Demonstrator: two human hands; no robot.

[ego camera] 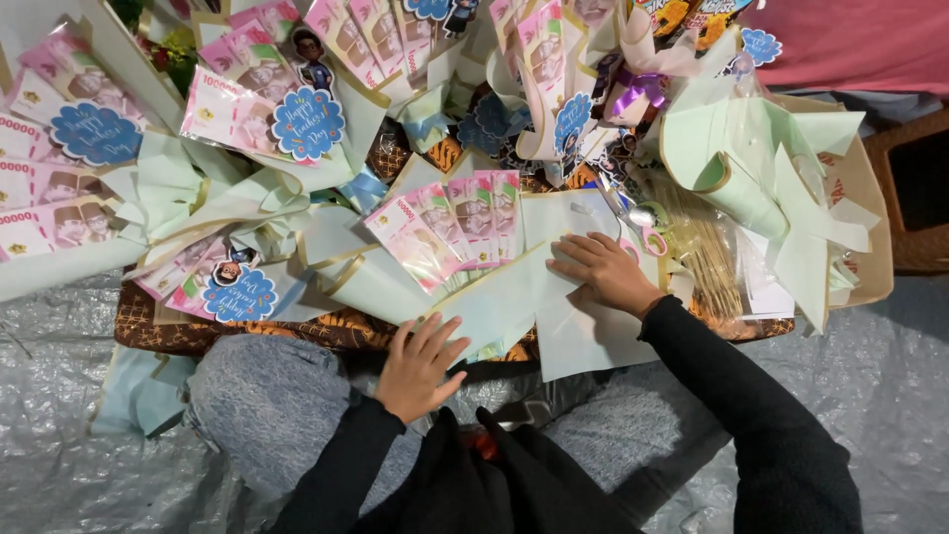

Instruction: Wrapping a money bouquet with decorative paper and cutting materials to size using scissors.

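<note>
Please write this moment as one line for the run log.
left hand: flat on pale green paper sheet | right hand: pressing same sheet | banknote fan: beside

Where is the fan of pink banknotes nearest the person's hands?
In the head view, the fan of pink banknotes lies at centre, just left of the right hand, tucked into pale green wrapping paper above the left hand.

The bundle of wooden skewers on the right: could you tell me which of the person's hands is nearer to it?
Right. The right hand lies flat on pale green paper just beside the wooden skewers; the left hand is farther away, at the paper's lower-left edge.
</note>
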